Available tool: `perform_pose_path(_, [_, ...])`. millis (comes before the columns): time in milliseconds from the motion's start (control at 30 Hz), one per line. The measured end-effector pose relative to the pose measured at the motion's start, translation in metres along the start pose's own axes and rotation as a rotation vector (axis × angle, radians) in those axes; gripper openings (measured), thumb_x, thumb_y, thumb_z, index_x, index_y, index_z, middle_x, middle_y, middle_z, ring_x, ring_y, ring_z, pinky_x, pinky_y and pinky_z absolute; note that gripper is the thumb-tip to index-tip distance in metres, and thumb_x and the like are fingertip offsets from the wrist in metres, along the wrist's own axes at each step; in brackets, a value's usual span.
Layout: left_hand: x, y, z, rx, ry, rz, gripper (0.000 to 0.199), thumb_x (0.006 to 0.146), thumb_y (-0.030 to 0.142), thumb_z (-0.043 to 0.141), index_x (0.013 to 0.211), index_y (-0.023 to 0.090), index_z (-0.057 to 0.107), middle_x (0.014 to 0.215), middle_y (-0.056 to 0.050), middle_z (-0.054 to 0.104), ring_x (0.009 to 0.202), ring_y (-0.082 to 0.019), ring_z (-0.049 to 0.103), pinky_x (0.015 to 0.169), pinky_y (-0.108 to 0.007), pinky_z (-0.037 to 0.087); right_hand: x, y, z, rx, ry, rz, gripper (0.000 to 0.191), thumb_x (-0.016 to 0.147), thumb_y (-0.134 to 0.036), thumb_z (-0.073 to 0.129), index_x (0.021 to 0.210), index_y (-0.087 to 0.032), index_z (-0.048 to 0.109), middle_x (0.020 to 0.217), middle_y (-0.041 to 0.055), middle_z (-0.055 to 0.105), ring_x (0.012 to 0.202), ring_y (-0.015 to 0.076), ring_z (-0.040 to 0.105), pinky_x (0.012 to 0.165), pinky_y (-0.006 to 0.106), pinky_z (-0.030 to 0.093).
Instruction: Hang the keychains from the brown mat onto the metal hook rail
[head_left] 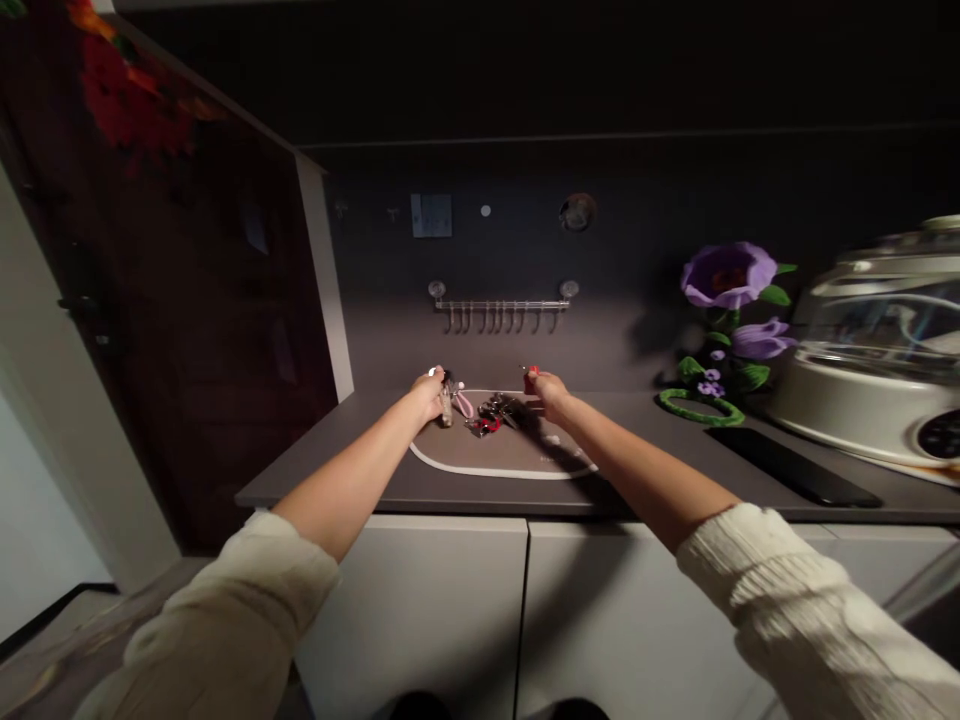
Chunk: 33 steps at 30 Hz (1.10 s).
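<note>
A brown mat point(510, 461) with a white edge lies on the dark counter. Several keys and keychains point(495, 412), some with red parts, are heaped at its middle. My left hand point(428, 394) is closed on a bunch of keys with a pale hanging piece, over the mat's left side. Beside it is a pink strap point(464, 403). My right hand point(549, 390) pinches a small red item point(532, 379) above the mat's right back part. On the wall above both hands hangs a metal rail point(502, 305) with several hooks.
On the right of the counter point(315, 460) stand a purple flower decoration point(729, 275), a black flat object point(793, 466) and a white appliance with a clear cover point(855, 385). White cabinet doors point(420, 600) are below. A dark door point(217, 300) stands at the left.
</note>
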<state>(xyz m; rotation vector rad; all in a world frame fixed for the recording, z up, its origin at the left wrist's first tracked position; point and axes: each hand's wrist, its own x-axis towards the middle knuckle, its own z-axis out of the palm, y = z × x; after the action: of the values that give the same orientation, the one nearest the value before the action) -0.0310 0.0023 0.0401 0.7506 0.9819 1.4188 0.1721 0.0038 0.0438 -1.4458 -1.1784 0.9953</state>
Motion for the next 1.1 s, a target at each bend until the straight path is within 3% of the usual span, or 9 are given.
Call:
perform_pose_path(300, [-0.027, -0.001, -0.028, 0.703, 0.088, 0.216, 0.028, 0.071, 0.024, 0.062, 0.049, 0.015, 0.046, 0.041, 0.002, 0.043, 0.037, -0.008, 0.04, 0.045, -0.022, 0.036, -0.005, 0.023, -0.056, -0.497, 0.059, -0.149, 0.024, 0.064, -0.03, 0.06, 0.047, -0.017, 0.049, 0.045, 0.0021, 0.046, 0.055, 0.016, 0.051, 0.053, 0.026, 0.037])
perform_pose_path(467, [-0.029, -0.006, -0.036, 0.684, -0.012, 0.233, 0.019, 0.062, 0.022, 0.069, 0.05, 0.015, 0.056, 0.041, 0.0, 0.05, 0.043, -0.011, 0.047, 0.048, -0.022, 0.035, -0.011, 0.029, -0.059, -0.678, 0.129, -0.209, 0.026, 0.056, -0.034, 0.068, 0.044, -0.017, 0.052, 0.051, 0.0058, 0.053, 0.076, 0.0232, 0.058, 0.067, 0.031, 0.042])
perform_pose_path(600, [-0.04, 0.003, -0.029, 0.715, 0.022, 0.359, 0.017, 0.059, 0.026, 0.07, 0.051, 0.017, 0.058, 0.045, 0.0, 0.052, 0.053, -0.013, 0.051, 0.054, -0.022, 0.037, -0.025, 0.016, -0.049, -0.687, 0.185, -0.38, 0.014, 0.055, -0.026, 0.07, 0.052, -0.017, 0.06, 0.064, 0.0066, 0.061, 0.087, 0.0235, 0.057, 0.075, 0.032, 0.041])
perform_pose_path(667, [-0.05, 0.011, -0.021, 0.733, -0.001, 0.43, 0.014, 0.059, 0.023, 0.071, 0.055, 0.017, 0.06, 0.054, -0.001, 0.057, 0.06, -0.013, 0.052, 0.059, -0.022, 0.039, -0.036, 0.006, -0.042, -0.622, 0.043, -0.442, 0.009, 0.056, -0.019, 0.07, 0.055, -0.017, 0.062, 0.064, 0.0056, 0.061, 0.082, 0.0216, 0.057, 0.073, 0.029, 0.04])
perform_pose_path(733, [-0.061, 0.019, -0.012, 0.695, -0.085, 0.443, 0.011, 0.058, 0.019, 0.072, 0.061, 0.017, 0.061, 0.063, -0.001, 0.06, 0.065, -0.012, 0.053, 0.063, -0.023, 0.04, -0.049, -0.006, -0.035, -0.505, -0.22, -0.434, 0.006, 0.059, -0.018, 0.069, 0.061, -0.015, 0.064, 0.062, 0.0037, 0.061, 0.073, 0.018, 0.056, 0.068, 0.026, 0.04])
perform_pose_path(833, [-0.077, 0.026, 0.0, 0.521, -0.38, 0.28, 0.015, 0.062, 0.019, 0.071, 0.071, 0.015, 0.059, 0.069, -0.004, 0.061, 0.064, -0.011, 0.055, 0.064, -0.024, 0.042, -0.071, -0.022, -0.023, -0.267, -0.671, -0.316, 0.015, 0.064, -0.025, 0.068, 0.071, -0.012, 0.064, 0.066, 0.0039, 0.063, 0.066, 0.0138, 0.054, 0.062, 0.023, 0.04])
perform_pose_path(867, [-0.082, 0.027, 0.003, 0.436, -0.451, 0.22, 0.016, 0.065, 0.023, 0.069, 0.071, 0.014, 0.057, 0.066, -0.003, 0.059, 0.061, -0.011, 0.055, 0.062, -0.025, 0.042, -0.077, -0.025, -0.02, -0.18, -0.742, -0.292, 0.019, 0.066, -0.029, 0.067, 0.073, -0.012, 0.063, 0.068, 0.0047, 0.063, 0.065, 0.0133, 0.054, 0.06, 0.022, 0.04])
perform_pose_path(1000, [-0.093, 0.018, 0.005, 0.151, -0.533, 0.057, 0.043, 0.069, 0.053, 0.056, 0.053, 0.016, 0.04, 0.041, 0.004, 0.036, 0.041, -0.008, 0.043, 0.047, -0.024, 0.038, -0.087, -0.023, -0.009, 0.046, -0.773, -0.155, 0.056, 0.074, -0.066, 0.039, 0.055, -0.015, 0.05, 0.045, 0.001, 0.047, 0.044, 0.0087, 0.042, 0.044, 0.02, 0.033])
perform_pose_path(1100, [-0.094, 0.003, -0.001, 0.082, -0.535, 0.0, 0.056, 0.067, 0.069, 0.041, 0.045, 0.019, 0.029, 0.034, 0.005, 0.02, 0.033, -0.007, 0.031, 0.039, -0.023, 0.028, -0.085, -0.007, -0.004, 0.173, -0.747, -0.092, 0.064, 0.068, -0.078, 0.017, 0.045, -0.02, 0.032, 0.036, -0.004, 0.026, 0.035, 0.0069, 0.025, 0.037, 0.02, 0.022])
